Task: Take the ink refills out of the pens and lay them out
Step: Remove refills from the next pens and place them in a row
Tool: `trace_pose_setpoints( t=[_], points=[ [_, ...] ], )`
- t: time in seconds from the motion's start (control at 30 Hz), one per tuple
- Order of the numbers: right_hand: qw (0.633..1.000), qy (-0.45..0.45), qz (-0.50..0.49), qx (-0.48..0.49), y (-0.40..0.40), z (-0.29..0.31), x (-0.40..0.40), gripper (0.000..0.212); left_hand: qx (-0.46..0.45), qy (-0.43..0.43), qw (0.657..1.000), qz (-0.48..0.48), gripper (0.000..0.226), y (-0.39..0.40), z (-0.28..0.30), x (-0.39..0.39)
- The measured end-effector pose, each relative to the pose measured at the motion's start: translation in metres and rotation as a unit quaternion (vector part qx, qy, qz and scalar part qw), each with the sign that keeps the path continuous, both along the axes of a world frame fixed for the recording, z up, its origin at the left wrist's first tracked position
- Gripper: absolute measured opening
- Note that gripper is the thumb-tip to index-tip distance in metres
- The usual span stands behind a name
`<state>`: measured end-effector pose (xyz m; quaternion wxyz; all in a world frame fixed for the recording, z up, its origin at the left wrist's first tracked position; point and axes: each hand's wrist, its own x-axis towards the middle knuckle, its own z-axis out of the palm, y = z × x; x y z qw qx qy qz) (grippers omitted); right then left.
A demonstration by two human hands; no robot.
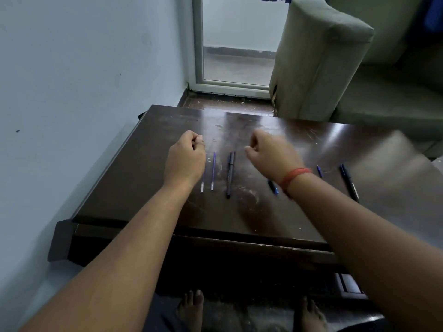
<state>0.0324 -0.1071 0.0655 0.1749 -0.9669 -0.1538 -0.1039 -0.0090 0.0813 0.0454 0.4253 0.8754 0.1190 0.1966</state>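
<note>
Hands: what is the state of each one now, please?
Left hand: fingers curled, nothing visible in them.
Right hand: fingers curled, nothing visible in them.

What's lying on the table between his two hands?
In the head view, between the left hand and right hand lie a purple ink refill and a dark pen, side by side.

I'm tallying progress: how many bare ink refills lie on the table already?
2. One refill lies just left of the dark pen; the other refill lies beside it, its far half under the left hand. More may hide beneath the hands.
</note>
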Motion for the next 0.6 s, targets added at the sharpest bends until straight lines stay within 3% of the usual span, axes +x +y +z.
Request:
trace_pose_setpoints(
  t=[0.27, 0.6],
  points=[
    [0.986, 0.066, -0.148, -0.048, -0.159, 0.001, -0.029, 0.018, 0.073, 0.052, 0.990, -0.110, 0.026, -0.052, -0.014, -0.006],
    [0.958, 0.192, -0.132, -0.166, -0.163, -0.022, 0.007, 0.024, 0.129, 0.071, 0.973, -0.177, 0.026, -0.078, -0.028, -0.009]
  ],
)
